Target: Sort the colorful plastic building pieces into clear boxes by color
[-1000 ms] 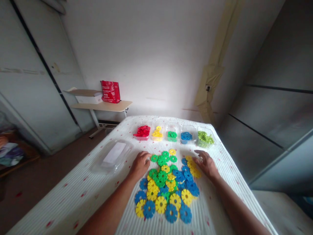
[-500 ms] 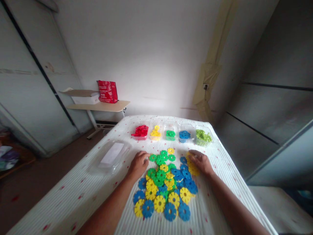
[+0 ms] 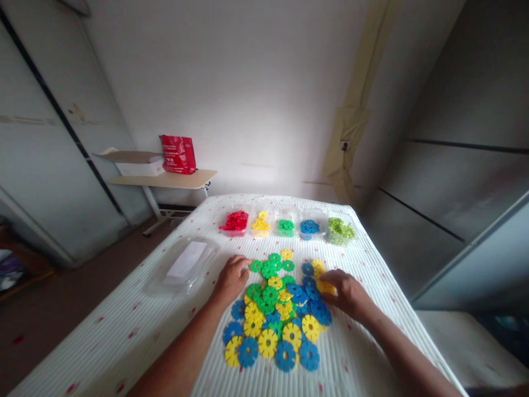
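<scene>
Flat plastic snowflake discs with notched rims lie in a spread pile on the quilted white cloth. Green discs, yellow discs and blue discs overlap there. My left hand rests at the pile's upper left, loosely bent and open, its fingertips against the edge of a green disc. At the right side my right hand arches over yellow discs, thumb and fingers closed around a yellow disc; its fingers partly cover the disc. Blue discs lie just left of these fingers.
Clear tubs stand along the far side, with red pieces, yellow pieces, green discs, blue discs and light-green pieces. A clear lid with a white label lies left. Behind, a small table bears a red bag.
My right hand has drawn back toward me and slightly right, uncovering the upper yellow discs, and its fingers have bent more. My left hand stays beside the green disc.
</scene>
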`<state>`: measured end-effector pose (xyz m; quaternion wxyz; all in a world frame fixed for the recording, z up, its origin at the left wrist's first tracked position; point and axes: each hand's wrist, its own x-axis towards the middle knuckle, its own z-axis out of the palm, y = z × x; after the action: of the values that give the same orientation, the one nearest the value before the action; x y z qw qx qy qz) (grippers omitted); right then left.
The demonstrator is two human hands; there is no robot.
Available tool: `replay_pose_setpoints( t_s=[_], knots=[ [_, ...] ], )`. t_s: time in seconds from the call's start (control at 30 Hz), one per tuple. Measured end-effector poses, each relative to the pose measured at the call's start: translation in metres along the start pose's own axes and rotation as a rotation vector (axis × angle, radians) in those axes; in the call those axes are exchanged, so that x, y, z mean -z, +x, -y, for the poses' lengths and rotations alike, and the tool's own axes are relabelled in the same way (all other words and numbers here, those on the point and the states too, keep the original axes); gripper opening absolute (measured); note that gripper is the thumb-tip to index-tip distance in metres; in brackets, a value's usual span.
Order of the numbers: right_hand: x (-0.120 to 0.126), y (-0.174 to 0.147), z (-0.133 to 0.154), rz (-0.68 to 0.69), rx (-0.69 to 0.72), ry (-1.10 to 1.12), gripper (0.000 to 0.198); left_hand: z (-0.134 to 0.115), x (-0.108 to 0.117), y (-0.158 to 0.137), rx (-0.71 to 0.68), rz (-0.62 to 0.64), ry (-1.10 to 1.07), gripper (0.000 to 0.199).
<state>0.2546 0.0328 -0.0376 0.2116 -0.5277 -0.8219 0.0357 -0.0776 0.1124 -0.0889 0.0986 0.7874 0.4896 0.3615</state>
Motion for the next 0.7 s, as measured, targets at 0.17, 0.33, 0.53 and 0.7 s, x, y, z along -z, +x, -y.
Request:
replay_pose_setpoints(
  t_s=[0.17,0.33,0.53,0.7],
  knots=[
    [-0.004,0.002,0.006,0.058,0.001,-0.14,0.024,-0.001,0.001,0.0,0.009,-0.001,0.008,0.028],
    [-0.001,0.004,0.007,0.054,-0.004,-0.091,0.026,-0.002,0.001,0.001,0.014,0.002,0.007,0.028],
    [0.001,0.005,0.003,0.012,-0.089,0.079,0.03,-0.004,0.002,0.001,0.019,0.005,0.011,0.028],
    [0.001,0.002,-0.01,-0.078,-0.167,0.151,0.029,-0.004,0.002,0.001,0.025,0.01,0.009,0.027]
  ],
)
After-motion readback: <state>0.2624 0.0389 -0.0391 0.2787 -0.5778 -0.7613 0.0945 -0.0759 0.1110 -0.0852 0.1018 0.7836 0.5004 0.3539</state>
